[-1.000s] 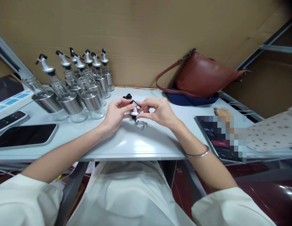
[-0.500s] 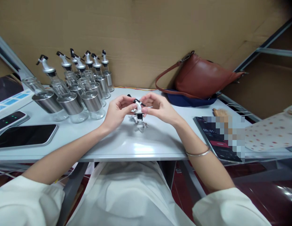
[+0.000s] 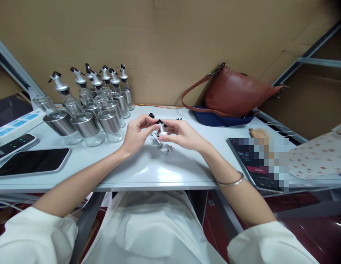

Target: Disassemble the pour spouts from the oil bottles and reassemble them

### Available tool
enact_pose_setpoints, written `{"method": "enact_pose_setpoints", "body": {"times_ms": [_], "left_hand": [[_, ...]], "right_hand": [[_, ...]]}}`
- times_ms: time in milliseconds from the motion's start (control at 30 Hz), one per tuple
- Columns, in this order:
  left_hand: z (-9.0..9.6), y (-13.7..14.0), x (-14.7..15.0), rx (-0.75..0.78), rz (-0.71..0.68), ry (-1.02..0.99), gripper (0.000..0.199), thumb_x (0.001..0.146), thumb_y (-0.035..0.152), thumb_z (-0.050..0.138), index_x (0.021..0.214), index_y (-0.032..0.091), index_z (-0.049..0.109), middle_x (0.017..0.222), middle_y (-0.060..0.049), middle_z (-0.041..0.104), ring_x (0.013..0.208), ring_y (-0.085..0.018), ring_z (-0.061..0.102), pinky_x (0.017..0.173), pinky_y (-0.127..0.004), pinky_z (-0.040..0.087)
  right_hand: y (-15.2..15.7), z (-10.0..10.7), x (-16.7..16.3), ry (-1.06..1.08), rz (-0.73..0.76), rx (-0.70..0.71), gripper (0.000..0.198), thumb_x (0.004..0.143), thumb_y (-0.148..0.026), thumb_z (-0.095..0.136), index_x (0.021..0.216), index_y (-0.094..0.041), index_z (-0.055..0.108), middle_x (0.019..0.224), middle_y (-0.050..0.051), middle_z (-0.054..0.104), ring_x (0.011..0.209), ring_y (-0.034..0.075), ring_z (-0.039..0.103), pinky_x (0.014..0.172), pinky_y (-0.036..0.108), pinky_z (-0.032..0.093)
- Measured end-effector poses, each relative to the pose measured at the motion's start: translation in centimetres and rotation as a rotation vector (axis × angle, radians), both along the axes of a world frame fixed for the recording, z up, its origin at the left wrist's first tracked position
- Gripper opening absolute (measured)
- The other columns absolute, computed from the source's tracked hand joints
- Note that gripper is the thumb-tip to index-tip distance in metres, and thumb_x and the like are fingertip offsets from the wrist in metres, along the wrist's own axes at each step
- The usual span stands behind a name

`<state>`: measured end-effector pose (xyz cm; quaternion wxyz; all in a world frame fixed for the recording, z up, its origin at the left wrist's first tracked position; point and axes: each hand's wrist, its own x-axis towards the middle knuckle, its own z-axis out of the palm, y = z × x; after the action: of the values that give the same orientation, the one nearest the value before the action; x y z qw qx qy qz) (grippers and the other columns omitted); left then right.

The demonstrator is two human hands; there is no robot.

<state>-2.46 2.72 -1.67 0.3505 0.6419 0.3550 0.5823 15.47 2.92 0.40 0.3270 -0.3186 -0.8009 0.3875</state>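
Note:
Between both hands, above the middle of the table, is a silver pour spout (image 3: 162, 128) with a black flip cap. My left hand (image 3: 139, 134) pinches it from the left, fingertips near the cap. From the right, my right hand (image 3: 184, 135) grips its collar with thumb and fingers, which hide part of it. Just below lie loose silver spout parts (image 3: 165, 148) on the white table (image 3: 148, 168). Small black pieces (image 3: 179, 119) show behind my right hand.
Several glass bottles with steel sleeves (image 3: 86, 126) stand at the left, some fitted with spouts. Nearer me on that side lies a dark phone (image 3: 33, 161). A brown leather bag (image 3: 233, 91) rests on a navy cloth item (image 3: 214, 117) at the back right. Another phone (image 3: 255, 163) lies at the right.
The spout has turned and dropped slightly in my hands. My right fingers now cover its black lower end, which showed before. The whole view has shifted a little.

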Motion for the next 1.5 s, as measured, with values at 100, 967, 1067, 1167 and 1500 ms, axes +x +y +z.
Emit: {"method": "enact_pose_setpoints", "body": {"times_ms": [100,967,1067,1167,1500], "left_hand": [[0.5,0.0,-0.4,0.029,-0.021,0.130,0.019,0.075,0.034,0.068,0.084,0.017,0.068,0.081,-0.003,0.068,0.078,-0.015,0.062,0.074,-0.026,0.049],[3.9,-4.2,-6.0,-0.008,0.142,0.012,0.041,0.074,0.026,0.069,0.107,0.022,0.047,0.104,-0.007,0.066,0.102,-0.020,0.065,0.093,-0.036,0.051],[3.7,-6.2,-3.6,-0.068,-0.014,-0.020,0.044,0.077,0.025,0.067,0.114,0.025,0.044,0.103,-0.006,0.068,0.103,-0.021,0.065,0.091,-0.036,0.052],[3.5,-7.4,-1.5,-0.097,-0.153,-0.053,0.049,0.078,0.026,0.067,0.120,0.029,0.042,0.101,-0.005,0.069,0.101,-0.021,0.066,0.088,-0.035,0.054],[3.6,-8.5,1.5,-0.066,-0.311,-0.019,0.060,0.078,0.025,0.068,0.131,0.034,0.041,0.106,-0.003,0.068,0.098,-0.021,0.066,0.093,-0.039,0.053]], "right_hand": [[0.0,0.1,0.2,-0.008,-0.009,0.055,0.042,0.076,-0.033,0.068,0.112,-0.013,0.059,0.078,0.000,0.056,0.063,0.010,0.048,0.059,0.024,0.041],[-5.7,3.6,0.1,0.403,-0.379,0.290,0.013,0.078,-0.028,0.070,0.089,-0.025,0.074,0.105,0.007,0.068,0.109,0.023,0.060,0.077,0.033,0.056],[-7.2,4.0,-0.2,0.435,-0.356,0.322,0.014,0.081,-0.030,0.067,0.092,-0.027,0.074,0.100,0.006,0.071,0.106,0.023,0.062,0.083,0.037,0.057],[-8.0,4.1,-0.6,0.472,-0.398,0.381,0.019,0.084,-0.035,0.063,0.099,-0.028,0.073,0.107,0.006,0.070,0.112,0.026,0.061,0.089,0.042,0.056],[-8.3,2.0,-0.7,0.445,-0.400,0.446,0.024,0.087,-0.035,0.059,0.107,-0.029,0.070,0.110,0.007,0.071,0.117,0.030,0.058,0.095,0.050,0.052]]}}
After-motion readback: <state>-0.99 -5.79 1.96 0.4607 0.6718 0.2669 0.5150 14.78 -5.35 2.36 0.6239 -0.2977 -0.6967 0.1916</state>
